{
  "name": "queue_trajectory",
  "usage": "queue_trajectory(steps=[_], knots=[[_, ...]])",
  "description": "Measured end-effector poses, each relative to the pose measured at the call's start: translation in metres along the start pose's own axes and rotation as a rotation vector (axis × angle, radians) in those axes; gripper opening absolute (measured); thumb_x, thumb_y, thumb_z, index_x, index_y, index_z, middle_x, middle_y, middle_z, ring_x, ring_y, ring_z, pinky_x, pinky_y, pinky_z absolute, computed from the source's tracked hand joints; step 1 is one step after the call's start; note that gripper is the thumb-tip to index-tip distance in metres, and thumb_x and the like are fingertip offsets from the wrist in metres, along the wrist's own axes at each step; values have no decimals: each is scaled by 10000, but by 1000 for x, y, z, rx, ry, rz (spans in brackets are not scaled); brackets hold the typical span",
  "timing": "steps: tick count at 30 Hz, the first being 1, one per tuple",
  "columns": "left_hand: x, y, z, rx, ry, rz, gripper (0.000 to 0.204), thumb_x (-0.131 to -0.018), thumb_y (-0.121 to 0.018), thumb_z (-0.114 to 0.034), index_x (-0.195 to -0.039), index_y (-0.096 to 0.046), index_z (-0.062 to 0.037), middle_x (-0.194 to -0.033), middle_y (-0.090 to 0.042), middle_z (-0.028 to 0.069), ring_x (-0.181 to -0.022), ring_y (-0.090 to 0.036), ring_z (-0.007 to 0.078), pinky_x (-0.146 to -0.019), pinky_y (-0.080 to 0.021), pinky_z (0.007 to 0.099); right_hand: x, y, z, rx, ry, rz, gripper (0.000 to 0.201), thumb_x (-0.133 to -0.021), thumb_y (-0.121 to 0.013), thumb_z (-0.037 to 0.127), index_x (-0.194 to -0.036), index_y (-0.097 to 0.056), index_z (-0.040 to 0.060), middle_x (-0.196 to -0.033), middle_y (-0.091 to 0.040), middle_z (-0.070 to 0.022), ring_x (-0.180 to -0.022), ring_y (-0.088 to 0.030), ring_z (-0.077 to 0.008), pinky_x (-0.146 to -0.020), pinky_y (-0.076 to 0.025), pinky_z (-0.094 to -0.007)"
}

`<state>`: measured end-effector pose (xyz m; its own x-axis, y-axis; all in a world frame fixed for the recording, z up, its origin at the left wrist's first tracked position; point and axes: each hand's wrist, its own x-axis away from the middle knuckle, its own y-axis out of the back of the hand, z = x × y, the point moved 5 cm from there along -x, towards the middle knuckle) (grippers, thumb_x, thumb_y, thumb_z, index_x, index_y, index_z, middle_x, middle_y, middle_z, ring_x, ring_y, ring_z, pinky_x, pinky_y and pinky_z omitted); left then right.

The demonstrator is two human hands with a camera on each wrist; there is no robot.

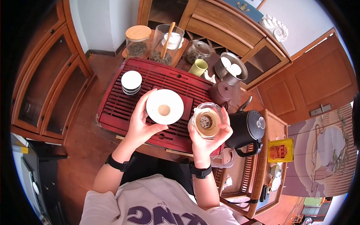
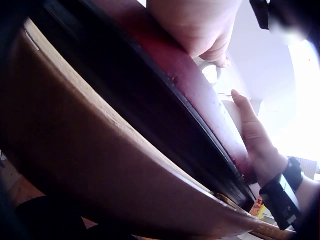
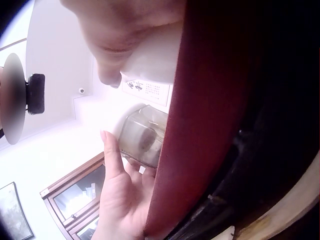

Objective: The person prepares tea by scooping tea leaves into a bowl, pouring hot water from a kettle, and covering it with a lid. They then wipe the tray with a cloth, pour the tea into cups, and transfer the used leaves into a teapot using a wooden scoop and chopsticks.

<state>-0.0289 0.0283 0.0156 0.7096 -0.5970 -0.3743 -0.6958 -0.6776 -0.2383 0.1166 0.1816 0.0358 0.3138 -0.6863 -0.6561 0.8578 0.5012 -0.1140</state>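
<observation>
Red, long and slatted, a tea tray [image 1: 165, 78] lies under both hands, its straight narrow bars running side by side. Just beside its right end stands a black kettle [image 1: 242, 129] with a smooth body and a clear knob on the lid. Beyond the far edge is a glass jar [image 1: 137, 48], closed by a flat wooden lid and partly filled with dark dried leaves. Near the kettle sits a brown, rounded teapot [image 1: 220, 93] of matt surface.

Above the tray, the left hand [image 1: 140, 125] clamps a white round bowl [image 1: 175, 105], fingers and thumb on opposite sides of its rim; a beige disc shows in its middle. Near it, apart, the right hand [image 1: 205, 144] holds a transparent glass vessel [image 1: 198, 111], fingers and thumb curled round the angular wall; dark bits lie at its bottom.
</observation>
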Motion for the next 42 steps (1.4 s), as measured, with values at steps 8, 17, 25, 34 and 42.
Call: queue_trajectory(steps=[8,17,25,34,42], knots=[[1,-2,-2,-4,5,-12,1083,-705,-903,-322,-1514,-251,-17,-1485,-399,108,-1377,-414,214,-1133,-369,378,1,3,3,102,66,0,972,-628,-920,198,-1329,-250,140,-1438,-361,-189,-1315,-442,-328,-1117,-396,-473],[1,-1,0,-17,5,-15,1073,-705,-903,-320,-1511,-260,-22,-1475,-409,105,-1367,-427,211,-1127,-377,377,-1,0,13,115,-47,-37,1402,-591,-956,249,-1536,69,105,-1452,-351,-174,-1306,-451,-307,-1120,-391,-473],[0,-1,0,-13,1,-28,1080,-705,-902,-332,-1511,-257,-16,-1482,-402,107,-1371,-421,214,-1130,-372,379,0,5,2,177,46,17,869,-615,-936,208,-1248,-345,130,-1415,-385,-173,-1329,-417,-323,-1123,-368,-468],[2,-1,0,1,11,-35,1091,-701,-904,-331,-1515,-252,-13,-1499,-383,112,-1386,-404,222,-1142,-354,386,-2,4,10,225,111,3,753,-663,-902,244,-1160,-348,132,-1370,-426,-174,-1266,-481,-304,-1080,-432,-454],[1,0,0,2,10,-14,1092,-667,-922,-237,-1511,-265,-19,-1529,-350,126,-1412,-369,240,-1163,-321,403,-8,11,9,115,29,11,764,-635,-914,234,-1149,-356,149,-1380,-423,-173,-1272,-477,-309,-1086,-418,-465]])
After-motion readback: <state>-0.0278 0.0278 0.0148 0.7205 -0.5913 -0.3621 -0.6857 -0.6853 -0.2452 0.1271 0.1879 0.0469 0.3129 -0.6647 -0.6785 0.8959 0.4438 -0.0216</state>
